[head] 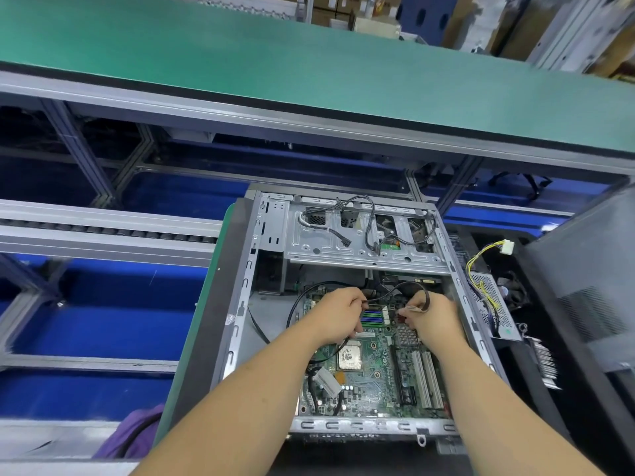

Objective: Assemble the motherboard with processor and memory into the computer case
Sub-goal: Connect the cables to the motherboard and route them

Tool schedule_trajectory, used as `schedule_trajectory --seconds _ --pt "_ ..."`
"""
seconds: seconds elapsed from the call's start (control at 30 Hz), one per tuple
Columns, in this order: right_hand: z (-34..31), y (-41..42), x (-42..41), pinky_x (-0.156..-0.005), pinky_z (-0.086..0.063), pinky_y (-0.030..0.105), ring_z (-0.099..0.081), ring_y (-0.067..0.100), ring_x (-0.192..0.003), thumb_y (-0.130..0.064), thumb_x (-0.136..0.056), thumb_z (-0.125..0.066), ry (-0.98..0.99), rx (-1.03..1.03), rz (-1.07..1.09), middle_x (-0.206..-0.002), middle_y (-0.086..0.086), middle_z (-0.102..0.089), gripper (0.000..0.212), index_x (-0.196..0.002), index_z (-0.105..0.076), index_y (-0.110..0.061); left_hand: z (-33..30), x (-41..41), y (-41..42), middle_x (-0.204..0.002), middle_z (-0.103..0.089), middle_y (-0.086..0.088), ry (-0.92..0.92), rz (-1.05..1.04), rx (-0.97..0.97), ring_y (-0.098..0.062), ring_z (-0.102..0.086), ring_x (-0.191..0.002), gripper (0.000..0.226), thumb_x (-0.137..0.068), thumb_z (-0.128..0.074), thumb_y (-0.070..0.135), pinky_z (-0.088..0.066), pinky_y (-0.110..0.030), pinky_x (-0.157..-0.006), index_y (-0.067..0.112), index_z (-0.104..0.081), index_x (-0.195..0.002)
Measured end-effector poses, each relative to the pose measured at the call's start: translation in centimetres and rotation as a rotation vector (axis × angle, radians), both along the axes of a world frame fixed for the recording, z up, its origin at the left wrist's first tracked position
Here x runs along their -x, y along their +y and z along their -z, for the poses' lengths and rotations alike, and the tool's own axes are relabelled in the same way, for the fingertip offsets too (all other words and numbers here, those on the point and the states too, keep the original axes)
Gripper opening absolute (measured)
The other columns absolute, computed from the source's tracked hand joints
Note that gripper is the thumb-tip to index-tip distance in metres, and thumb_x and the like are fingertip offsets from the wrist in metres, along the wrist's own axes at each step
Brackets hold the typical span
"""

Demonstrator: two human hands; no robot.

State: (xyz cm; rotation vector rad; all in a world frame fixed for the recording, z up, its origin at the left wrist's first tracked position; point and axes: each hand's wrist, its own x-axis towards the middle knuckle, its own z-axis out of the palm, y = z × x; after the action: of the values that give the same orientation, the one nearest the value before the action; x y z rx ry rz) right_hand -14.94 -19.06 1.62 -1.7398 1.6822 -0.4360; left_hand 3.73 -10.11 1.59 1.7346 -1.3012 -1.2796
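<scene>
Board [374,369] seated in case [237,324]. Left hand [338,316] pinches cable [302,297] above board's slots [372,317]; right hand [431,317] pinches its plug. Risk: misaligned plug bends pins; slack snags slots.

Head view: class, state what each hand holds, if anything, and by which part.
Both hands grip one thin black cable over the green motherboard: left hand along its length, right hand near its end, apparently at a connector, though blurred.
</scene>
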Motion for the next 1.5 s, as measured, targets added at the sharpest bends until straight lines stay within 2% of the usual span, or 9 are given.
schedule_trajectory --seconds 0.23,0.37,0.5,0.63,0.7,0.87,1.1,1.23,1.5 --pt "-0.4 0.2 -0.3 -0.049 -0.048 0.01 -0.062 0.013 -0.059 0.005 -0.085 -0.075 -0.128 -0.05 -0.03 -0.067 0.0 -0.068 0.012 -0.086 -0.075 -0.007 0.6 0.2 -0.3 -0.076 -0.071 -0.007 0.062 -0.069 -0.021 -0.015 -0.063 -0.057 0.028 -0.106 -0.029 0.024 -0.054 -0.039 -0.064 0.02 -0.057 -0.103" --pt "-0.1 -0.1 -0.2 -0.074 -0.062 0.034 -0.074 0.028 -0.077 0.007 -0.084 -0.076 -0.164 -0.069 -0.077 -0.079 0.013 -0.075 0.021 -0.08 -0.077 -0.013 0.5 0.1 -0.5 -0.077 -0.07 -0.006 0.047 -0.088 -0.017 -0.013 -0.061 -0.056 0.027 -0.107 -0.03 0.024 -0.051 -0.032 -0.062 0.02 -0.057 -0.107" --pt "1.0 -0.3 -0.1 -0.069 -0.062 0.026 -0.073 0.037 -0.089 0.017 -0.086 -0.066 -0.197 -0.127 -0.098 -0.076 0.014 -0.072 0.042 -0.07 -0.075 -0.02 0.7 0.2 -0.6 -0.077 -0.07 -0.006 0.061 -0.099 -0.027 -0.014 -0.061 -0.057 0.027 -0.107 -0.03 0.023 -0.053 -0.034 -0.065 0.019 -0.057 -0.108" --pt "1.5 -0.4 0.0 -0.072 -0.064 0.04 -0.074 0.025 -0.073 0.008 -0.08 -0.078 -0.097 -0.131 -0.133 -0.061 0.001 -0.072 0.043 -0.055 -0.074 -0.027 0.7 0.0 -0.6 -0.08 -0.071 -0.009 0.061 -0.118 -0.031 -0.015 -0.062 -0.057 0.027 -0.107 -0.03 0.021 -0.053 -0.032 -0.066 0.016 -0.056 -0.112" --pt "1.1 -0.3 0.0 -0.062 -0.061 0.029 -0.07 0.02 -0.066 0.004 -0.081 -0.078 -0.042 -0.089 -0.173 -0.059 -0.004 -0.071 0.042 -0.054 -0.073 -0.028 0.5 0.0 -0.6 -0.081 -0.071 -0.01 0.064 -0.123 -0.036 -0.014 -0.061 -0.057 0.028 -0.107 -0.03 0.019 -0.052 -0.028 -0.063 0.015 -0.056 -0.114" --pt "0.2 0.6 -0.3 -0.048 -0.052 0.026 -0.068 0.019 -0.062 0.021 -0.088 -0.053 -0.173 -0.216 -0.228 -0.095 0.009 -0.075 0.041 -0.098 -0.077 -0.01 0.2 0.1 -0.5 -0.08 -0.069 -0.006 0.054 -0.123 -0.049 -0.013 -0.059 -0.055 0.029 -0.108 -0.03 0.018 -0.049 -0.023 -0.058 0.011 -0.056 -0.119" --pt "-1.5 1.7 -0.3 -0.047 -0.04 0.028 -0.057 0.017 -0.055 0.016 -0.094 -0.038 -0.374 -0.504 -0.238 -0.098 0.017 -0.077 0.037 -0.107 -0.067 -0.004 0.6 -0.6 -0.4 -0.098 -0.065 -0.011 -0.161 -0.183 -0.028 -0.023 -0.056 -0.073 0.028 -0.101 -0.035 0.004 -0.044 -0.028 -0.062 0.009 -0.056 -0.119" --pt "-1.8 2.1 -0.2 -0.06 -0.053 0.029 -0.066 0.022 -0.074 0.02 -0.09 -0.053 -0.48 -0.714 -0.346 -0.108 0.018 -0.075 0.036 -0.117 -0.062 0.0 0.9 -1.2 -0.3 -0.109 -0.063 -0.013 -0.277 -0.242 -0.008 -0.03 -0.058 -0.083 0.028 -0.094 -0.041 -0.002 -0.041 -0.029 -0.065 0.008 -0.059 -0.113" --pt "-0.7 2.3 0.1 -0.072 -0.059 0.03 -0.07 0.018 -0.081 0.009 -0.085 -0.073 -0.228 -0.577 -0.448 -0.097 0.007 -0.079 0.014 -0.093 -0.076 -0.001 1.7 -1.7 -0.7 -0.119 -0.064 -0.01 -0.242 -0.256 0.006 -0.028 -0.062 -0.099 0.034 -0.092 -0.043 -0.004 -0.049 -0.03 -0.074 0.007 -0.059 -0.119"
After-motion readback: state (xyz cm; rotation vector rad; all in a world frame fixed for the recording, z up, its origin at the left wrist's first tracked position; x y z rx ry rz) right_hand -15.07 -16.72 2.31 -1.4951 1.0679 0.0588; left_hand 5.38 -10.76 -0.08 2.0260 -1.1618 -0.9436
